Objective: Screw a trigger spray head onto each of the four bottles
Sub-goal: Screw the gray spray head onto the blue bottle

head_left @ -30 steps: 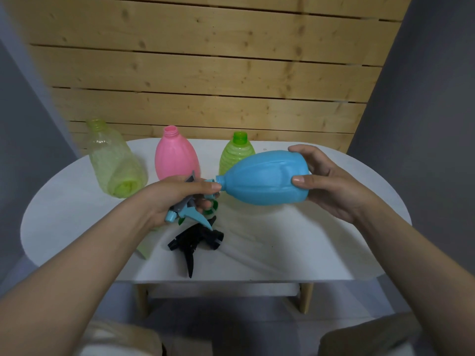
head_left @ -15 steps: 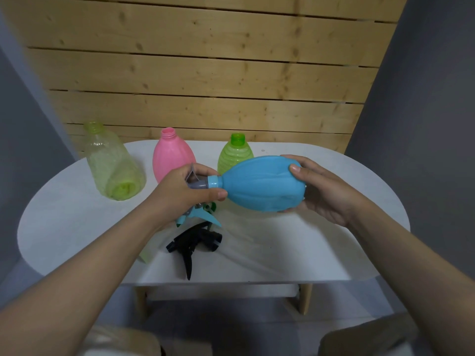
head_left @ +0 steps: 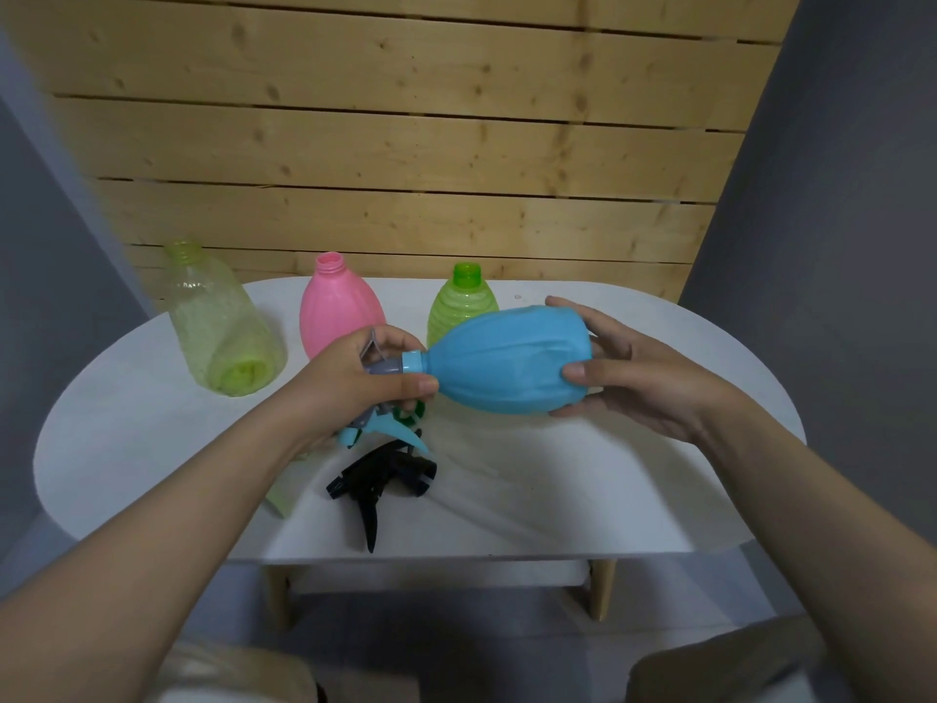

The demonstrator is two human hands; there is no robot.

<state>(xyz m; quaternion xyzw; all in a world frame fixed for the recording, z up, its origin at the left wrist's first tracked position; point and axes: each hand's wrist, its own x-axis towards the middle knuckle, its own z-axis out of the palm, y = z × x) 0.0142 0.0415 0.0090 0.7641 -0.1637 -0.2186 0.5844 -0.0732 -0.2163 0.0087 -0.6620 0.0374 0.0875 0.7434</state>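
Nearest, a black sprayer (head_left: pixel 377 487) lies on the white oval surface (head_left: pixel 583 499). Above it, the left hand (head_left: pixel 350 388) is clenched round a blue-grey sprayer (head_left: pixel 377 398) at the neck of the smooth, ribbed blue bottle (head_left: pixel 507 360), held sideways. Right hand (head_left: pixel 634 378) cups its base, fingers curled. Beyond stand pink (head_left: pixel 337 309), green (head_left: pixel 459 304) and clear yellowish (head_left: pixel 223 322) bottles, uncapped.

The left hand (head_left: pixel 355 383) covers most of the grey-and-blue trigger spray head (head_left: pixel 377 423), so how far its collar sits on the neck of the sideways blue plastic bottle (head_left: pixel 507 360) cannot be told. A green spray head (head_left: pixel 411 409) shows only as slivers behind that hand, and a pale green piece (head_left: pixel 281 499) on the white oval bench (head_left: pixel 127 423) is mostly hidden by the forearm.
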